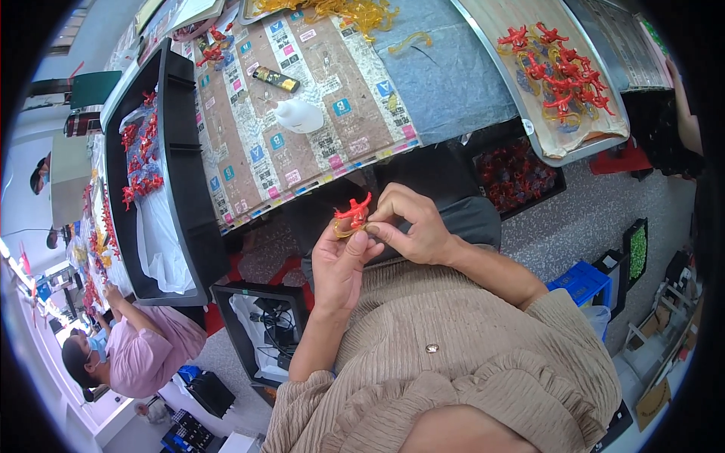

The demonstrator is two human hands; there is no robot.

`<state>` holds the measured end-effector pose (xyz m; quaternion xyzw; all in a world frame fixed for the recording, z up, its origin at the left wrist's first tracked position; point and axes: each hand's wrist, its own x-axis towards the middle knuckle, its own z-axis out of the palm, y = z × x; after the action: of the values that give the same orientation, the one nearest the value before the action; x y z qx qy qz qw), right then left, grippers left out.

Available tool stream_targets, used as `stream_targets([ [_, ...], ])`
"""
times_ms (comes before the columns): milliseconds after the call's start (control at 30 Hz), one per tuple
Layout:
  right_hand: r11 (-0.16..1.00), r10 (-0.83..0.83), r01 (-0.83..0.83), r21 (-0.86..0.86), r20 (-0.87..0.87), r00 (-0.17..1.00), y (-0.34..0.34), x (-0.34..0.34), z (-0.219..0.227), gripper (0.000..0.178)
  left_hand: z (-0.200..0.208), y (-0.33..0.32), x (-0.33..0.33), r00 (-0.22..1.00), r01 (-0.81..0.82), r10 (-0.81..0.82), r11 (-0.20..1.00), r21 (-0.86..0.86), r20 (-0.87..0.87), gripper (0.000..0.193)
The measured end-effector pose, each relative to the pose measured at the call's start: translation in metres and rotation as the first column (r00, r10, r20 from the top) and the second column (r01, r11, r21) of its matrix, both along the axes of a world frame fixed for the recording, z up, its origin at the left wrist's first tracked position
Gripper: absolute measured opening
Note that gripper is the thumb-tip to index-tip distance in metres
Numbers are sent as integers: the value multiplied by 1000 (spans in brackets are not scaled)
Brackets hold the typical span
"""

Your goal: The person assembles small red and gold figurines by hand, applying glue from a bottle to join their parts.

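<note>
A small red plastic figurine (pixel 353 210), arms spread, stands out above my fingertips, with a clear yellow curved piece (pixel 344 229) at its base. My left hand (pixel 337 270) is closed on it from below, thumb against the yellow piece. From the right, my right hand (pixel 413 226) pinches at the lower side of the same figurine, thumb and forefinger together; its fingers hide part of the base. Both hands are in front of the table's near edge, above my lap.
On the table (pixel 249 162) lie a white squeeze bottle (pixel 299 117), a black-gold lighter-shaped object (pixel 276 78) and yellow pieces (pixel 355 13). A tray (pixel 555 151) of red figurines is at right, a black bin (pixel 177 196) at left. A co-worker (pixel 151 347) sits far left.
</note>
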<state>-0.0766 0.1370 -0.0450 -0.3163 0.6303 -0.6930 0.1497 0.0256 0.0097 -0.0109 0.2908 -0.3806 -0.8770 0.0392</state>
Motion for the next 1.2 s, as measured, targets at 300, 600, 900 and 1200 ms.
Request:
stream_targets([
  [300,997,70,-69,25,-26,997,2,8,3,11,4,0,15,999,1,-3,998,68,35,31],
  [600,994,107,-107,-1,-5,994,1,13,2,12,8,9,19,997,-38,43,996,-82,60,30],
  [900,985,172,-172,-26,-1,985,2,10,-5,12,-3,18,23,999,-43,46,921,-387,-1,22],
  [1200,991,129,-130,-31,-25,991,5,12,-5,12,0,5,27,999,-4,7,997,-76,37,29],
])
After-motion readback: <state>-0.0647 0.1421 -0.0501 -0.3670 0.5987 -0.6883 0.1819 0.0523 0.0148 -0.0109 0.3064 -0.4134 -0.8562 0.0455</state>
